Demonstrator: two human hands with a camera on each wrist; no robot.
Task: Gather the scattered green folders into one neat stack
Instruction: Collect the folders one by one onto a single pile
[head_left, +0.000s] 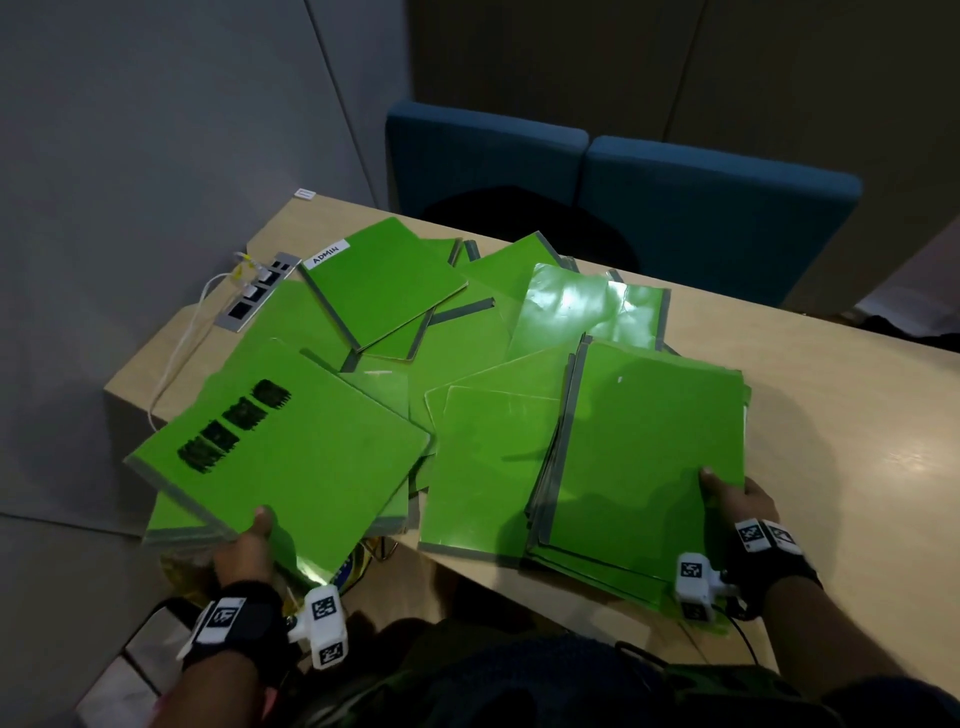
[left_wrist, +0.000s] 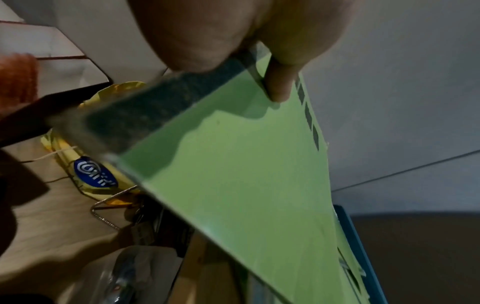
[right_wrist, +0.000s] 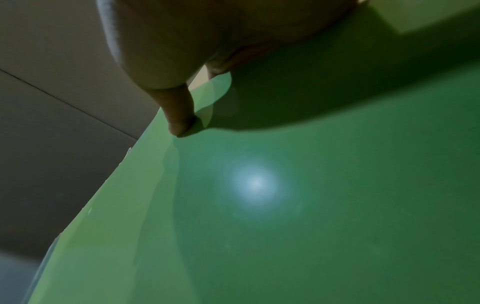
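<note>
Several green folders lie scattered across a beige table (head_left: 841, 415). My left hand (head_left: 249, 545) pinches the near edge of a folder with black scribbled marks (head_left: 280, 457), thumb on top, lifted off the table's left corner; the left wrist view shows this folder (left_wrist: 246, 174) and the thumb on its cover. My right hand (head_left: 737, 499) grips the near right corner of a rough stack of folders (head_left: 649, 447), thumb on the top cover; that cover (right_wrist: 285, 205) fills the right wrist view. A folder labelled ADMIN (head_left: 384, 280) lies at the back left on others.
A power strip with a white cable (head_left: 254, 296) sits at the table's back left. Blue upholstered seats (head_left: 623, 197) stand behind the table. Below the near left table edge is a yellow bag (left_wrist: 91, 174). Bare tabletop lies to the right of the stack.
</note>
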